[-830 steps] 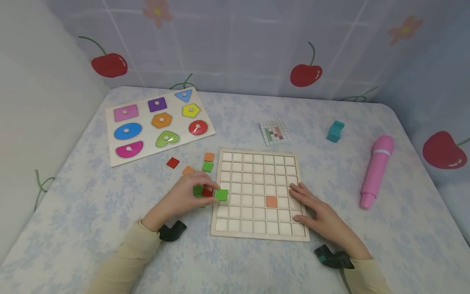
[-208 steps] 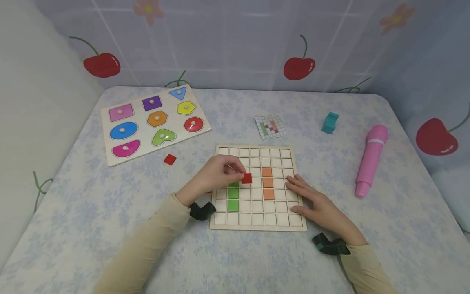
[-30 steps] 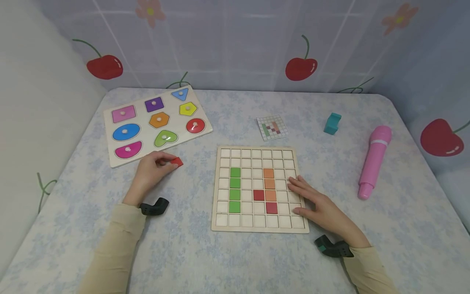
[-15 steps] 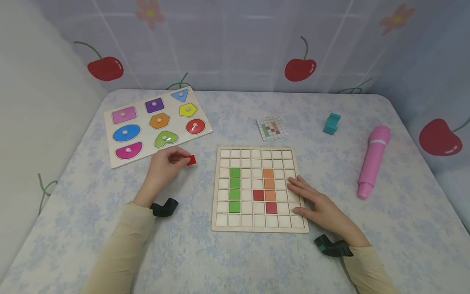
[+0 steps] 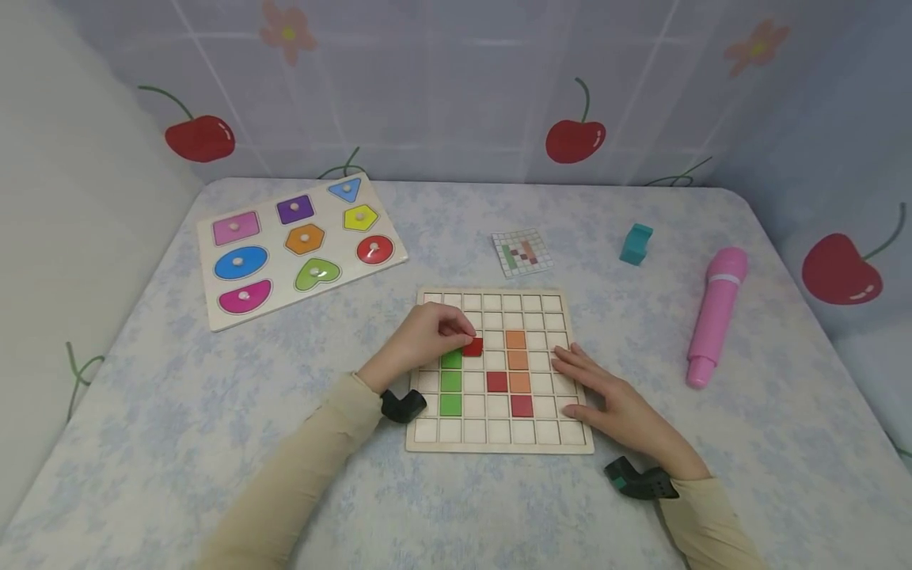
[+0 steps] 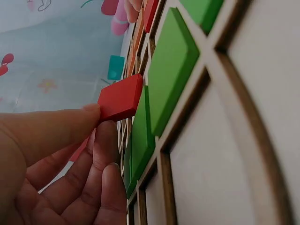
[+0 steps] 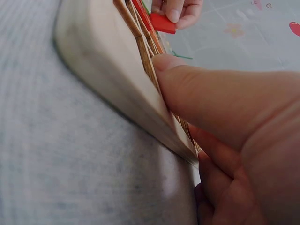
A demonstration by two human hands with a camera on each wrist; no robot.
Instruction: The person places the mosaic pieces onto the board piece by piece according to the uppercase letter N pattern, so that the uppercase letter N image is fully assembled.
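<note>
Between thumb and fingertips my left hand [image 5: 423,339] pinches a red square tile [image 5: 473,347], held just over the wooden grid board [image 5: 499,435]. In the left wrist view that red tile [image 6: 121,97] is tilted beside the column of green tiles [image 6: 171,70]. My right hand [image 5: 616,400] rests on the board's right edge, fingers spread and fairly straight, thumb on the rim. Set in cells are green tiles [image 5: 450,381] in one column, three orange tiles [image 5: 517,360] in another, and two red tiles [image 5: 496,382]. The top of the green column is partly hidden by my left hand.
Behind the board lies a small pattern card [image 5: 522,252]. A shape puzzle [image 5: 302,245] with knobbed pieces is at the back left. A teal block [image 5: 636,244] and a pink toy microphone [image 5: 716,317] lie to the right.
My left hand picked the red tile off the table near the shape puzzle and carried it right, over the board. Two red tiles joined the board since the older frames. My right hand stayed put.
</note>
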